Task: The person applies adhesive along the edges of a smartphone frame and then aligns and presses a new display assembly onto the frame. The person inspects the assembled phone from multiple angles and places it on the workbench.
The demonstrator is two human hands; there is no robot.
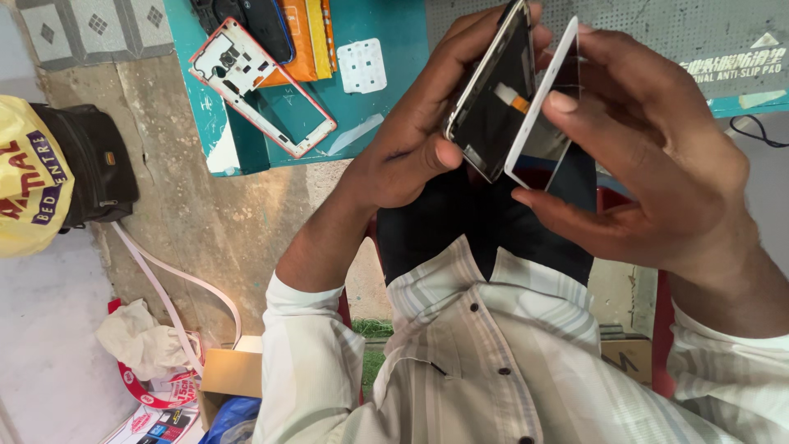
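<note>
My left hand (411, 140) grips a phone body (493, 99) by its edge, thumb on the lower corner, its dark inside facing right. My right hand (649, 156) holds a white-framed screen panel (549, 107) tilted apart from the body, index finger on its frame, other fingers under its lower end. The two parts meet near the bottom and spread at the top. A small orange and white strip shows inside the body. Both hands hover above my lap, in front of the table edge.
A teal table (362, 99) holds a red-edged phone frame (261, 90), a white sticker sheet (362, 66), orange items and a grey anti-slip mat (657, 33). A yellow bag (29, 177), black pouch (94, 164), white strap, cardboard box (230, 374) and rubbish lie on the floor.
</note>
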